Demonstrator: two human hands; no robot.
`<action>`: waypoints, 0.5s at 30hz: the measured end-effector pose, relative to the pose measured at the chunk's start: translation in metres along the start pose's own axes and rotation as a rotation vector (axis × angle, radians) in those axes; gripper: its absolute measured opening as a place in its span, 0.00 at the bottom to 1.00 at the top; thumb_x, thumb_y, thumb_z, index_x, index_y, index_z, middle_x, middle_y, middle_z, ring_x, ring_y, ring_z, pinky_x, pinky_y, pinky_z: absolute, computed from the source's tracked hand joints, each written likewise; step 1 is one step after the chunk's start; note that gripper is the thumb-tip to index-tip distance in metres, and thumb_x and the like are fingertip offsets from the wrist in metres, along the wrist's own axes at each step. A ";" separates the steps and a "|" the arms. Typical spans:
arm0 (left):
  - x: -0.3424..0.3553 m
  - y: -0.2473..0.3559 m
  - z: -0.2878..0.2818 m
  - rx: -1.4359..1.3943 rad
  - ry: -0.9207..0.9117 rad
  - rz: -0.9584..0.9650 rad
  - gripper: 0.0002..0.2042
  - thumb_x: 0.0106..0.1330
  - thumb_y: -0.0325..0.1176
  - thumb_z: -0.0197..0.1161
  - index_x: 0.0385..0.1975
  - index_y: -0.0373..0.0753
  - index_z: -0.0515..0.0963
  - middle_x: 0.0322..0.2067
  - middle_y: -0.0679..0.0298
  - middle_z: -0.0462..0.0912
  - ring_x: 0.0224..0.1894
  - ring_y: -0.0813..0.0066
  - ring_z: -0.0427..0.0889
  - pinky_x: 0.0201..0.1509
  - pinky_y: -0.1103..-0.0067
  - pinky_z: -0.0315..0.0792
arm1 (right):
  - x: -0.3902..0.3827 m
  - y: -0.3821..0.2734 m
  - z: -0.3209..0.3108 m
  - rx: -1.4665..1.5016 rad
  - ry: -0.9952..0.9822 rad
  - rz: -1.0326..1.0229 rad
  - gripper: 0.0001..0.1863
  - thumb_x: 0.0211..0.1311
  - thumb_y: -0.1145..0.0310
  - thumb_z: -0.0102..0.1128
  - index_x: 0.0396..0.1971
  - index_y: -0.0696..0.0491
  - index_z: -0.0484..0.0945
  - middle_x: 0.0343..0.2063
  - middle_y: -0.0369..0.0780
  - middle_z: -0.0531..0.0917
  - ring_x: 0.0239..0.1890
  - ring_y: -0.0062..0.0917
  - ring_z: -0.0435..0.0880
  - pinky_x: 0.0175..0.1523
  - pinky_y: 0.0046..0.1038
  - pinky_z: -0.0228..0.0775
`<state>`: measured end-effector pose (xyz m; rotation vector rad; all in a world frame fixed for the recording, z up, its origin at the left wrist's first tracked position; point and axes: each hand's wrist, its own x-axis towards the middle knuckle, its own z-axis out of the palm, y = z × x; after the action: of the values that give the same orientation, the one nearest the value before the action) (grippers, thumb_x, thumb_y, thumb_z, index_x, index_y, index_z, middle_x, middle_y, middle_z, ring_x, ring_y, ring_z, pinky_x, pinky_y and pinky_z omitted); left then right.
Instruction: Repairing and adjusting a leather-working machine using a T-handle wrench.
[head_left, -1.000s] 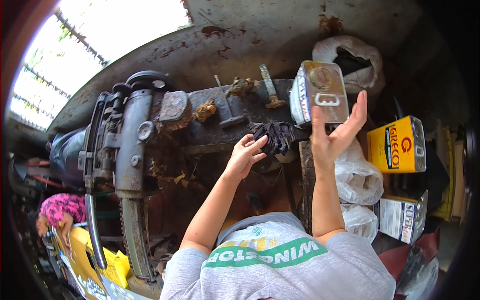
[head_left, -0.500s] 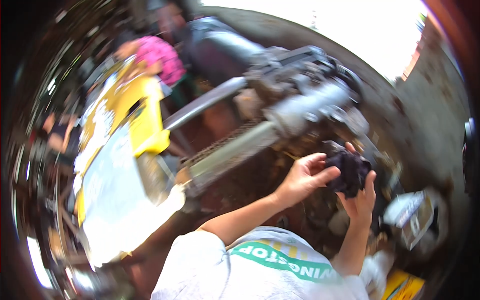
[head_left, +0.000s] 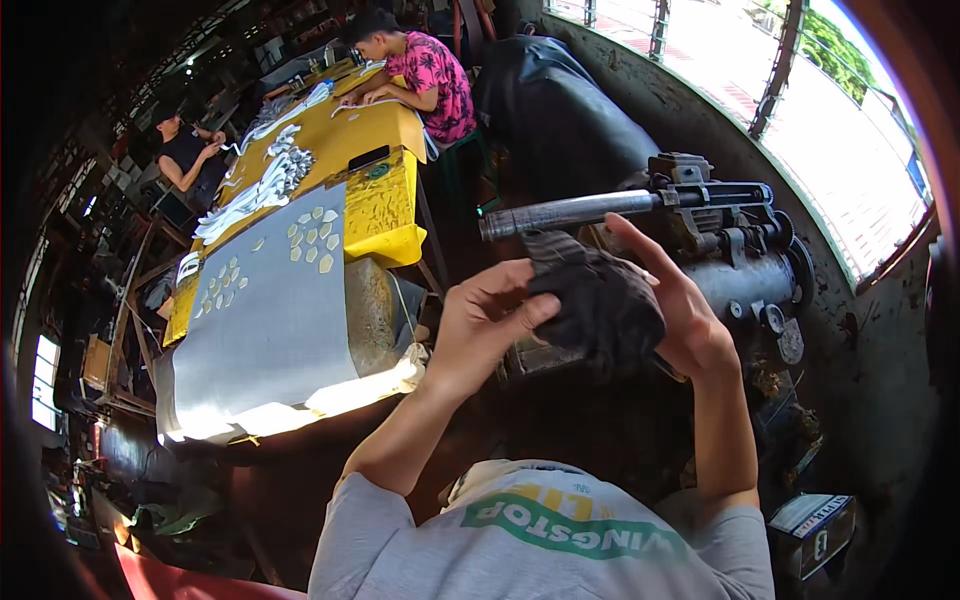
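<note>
A crumpled black cloth (head_left: pixel 600 305) is held up in front of my chest, between both hands. My left hand (head_left: pixel 478 325) pinches its left edge between thumb and fingers. On the opposite side, my right hand (head_left: pixel 690 320) supports the bundle, one finger or thumb stretched upward and the other fingers partly hidden behind the fabric. Just beyond the cloth stands a metal machine (head_left: pixel 735 280) with a long steel cylinder (head_left: pixel 570 212) reaching left; the cloth and hands cover part of it.
At left is a long yellow-covered table (head_left: pixel 385 215) with a grey sheet (head_left: pixel 280 345), small pale pieces (head_left: pixel 315 238), a dark phone (head_left: pixel 369 157) and white strips (head_left: pixel 270 185). Two people (head_left: pixel 440 90) work around it. A carton (head_left: pixel 815 530) sits low at right, below the barred window (head_left: pixel 780 70).
The view has swung right and steadied. Both hands now hold the cloth higher and closer, moved left in the picture, and the cloth looks larger.
</note>
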<state>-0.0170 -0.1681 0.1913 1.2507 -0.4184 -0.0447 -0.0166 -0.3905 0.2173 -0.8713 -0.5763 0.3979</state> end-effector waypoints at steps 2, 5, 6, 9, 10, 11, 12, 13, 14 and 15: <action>0.006 0.007 -0.022 0.018 0.066 0.019 0.15 0.62 0.27 0.65 0.48 0.34 0.76 0.38 0.67 0.82 0.38 0.84 0.79 0.41 0.84 0.77 | 0.027 0.009 -0.002 -0.081 0.010 0.030 0.57 0.39 0.53 0.78 0.67 0.61 0.54 0.61 0.47 0.66 0.64 0.30 0.66 0.69 0.32 0.53; 0.016 0.013 -0.040 0.031 0.103 0.101 0.14 0.63 0.27 0.65 0.47 0.34 0.76 0.38 0.67 0.82 0.39 0.83 0.79 0.45 0.83 0.76 | 0.059 0.020 0.013 -0.267 0.056 0.044 0.51 0.43 0.63 0.76 0.66 0.61 0.57 0.60 0.45 0.69 0.62 0.28 0.69 0.68 0.30 0.57; 0.019 0.015 -0.048 0.022 0.097 0.067 0.13 0.63 0.27 0.64 0.47 0.34 0.76 0.38 0.66 0.82 0.40 0.82 0.80 0.45 0.81 0.78 | 0.069 0.023 0.016 -0.321 0.084 0.036 0.49 0.43 0.66 0.76 0.65 0.61 0.57 0.59 0.44 0.70 0.60 0.26 0.70 0.67 0.29 0.57; 0.027 0.012 -0.073 -0.114 0.122 -0.022 0.12 0.64 0.27 0.63 0.47 0.35 0.76 0.39 0.65 0.82 0.40 0.81 0.81 0.44 0.81 0.80 | 0.089 0.027 0.014 -0.366 0.131 0.006 0.49 0.43 0.74 0.75 0.66 0.60 0.56 0.54 0.42 0.74 0.56 0.24 0.74 0.65 0.26 0.60; 0.029 0.015 -0.079 -0.114 0.073 -0.031 0.12 0.65 0.28 0.62 0.47 0.35 0.76 0.38 0.65 0.82 0.41 0.79 0.82 0.43 0.79 0.81 | 0.092 0.027 0.010 -0.316 0.037 -0.010 0.50 0.42 0.74 0.76 0.67 0.59 0.55 0.53 0.42 0.75 0.55 0.24 0.74 0.65 0.26 0.61; 0.032 0.015 -0.085 -0.117 0.061 -0.034 0.12 0.65 0.28 0.62 0.47 0.35 0.76 0.38 0.65 0.82 0.41 0.79 0.82 0.43 0.79 0.81 | 0.095 0.027 0.008 -0.266 -0.056 -0.028 0.52 0.42 0.74 0.76 0.67 0.59 0.53 0.51 0.41 0.75 0.54 0.24 0.75 0.64 0.27 0.61; 0.034 0.012 -0.092 -0.180 0.049 -0.051 0.12 0.65 0.28 0.62 0.47 0.35 0.75 0.38 0.65 0.82 0.40 0.79 0.82 0.44 0.79 0.81 | 0.099 0.026 0.006 -0.273 -0.062 0.005 0.56 0.38 0.74 0.78 0.68 0.58 0.51 0.49 0.40 0.76 0.53 0.23 0.76 0.63 0.27 0.62; 0.037 0.009 -0.096 -0.243 0.036 -0.070 0.12 0.65 0.27 0.61 0.48 0.35 0.75 0.38 0.65 0.82 0.39 0.79 0.82 0.45 0.78 0.81 | 0.102 0.026 0.006 -0.276 -0.051 0.001 0.56 0.38 0.74 0.78 0.68 0.58 0.51 0.49 0.40 0.76 0.53 0.23 0.76 0.63 0.27 0.62; 0.041 0.006 -0.099 -0.246 0.025 -0.076 0.12 0.65 0.27 0.61 0.48 0.35 0.75 0.38 0.65 0.82 0.39 0.79 0.82 0.45 0.78 0.81 | 0.104 0.027 0.007 -0.338 0.009 0.051 0.56 0.37 0.74 0.79 0.68 0.57 0.52 0.49 0.40 0.76 0.53 0.23 0.75 0.63 0.27 0.62; 0.045 0.004 -0.102 -0.236 -0.014 -0.077 0.14 0.65 0.28 0.61 0.50 0.35 0.74 0.39 0.65 0.81 0.41 0.78 0.82 0.48 0.75 0.80 | 0.107 0.028 0.008 -0.398 0.069 0.101 0.56 0.36 0.74 0.79 0.68 0.57 0.52 0.49 0.40 0.76 0.53 0.22 0.75 0.63 0.26 0.62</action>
<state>0.0576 -0.0859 0.1828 1.0339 -0.3652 -0.1639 0.0592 -0.3109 0.2312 -1.2951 -0.5575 0.3472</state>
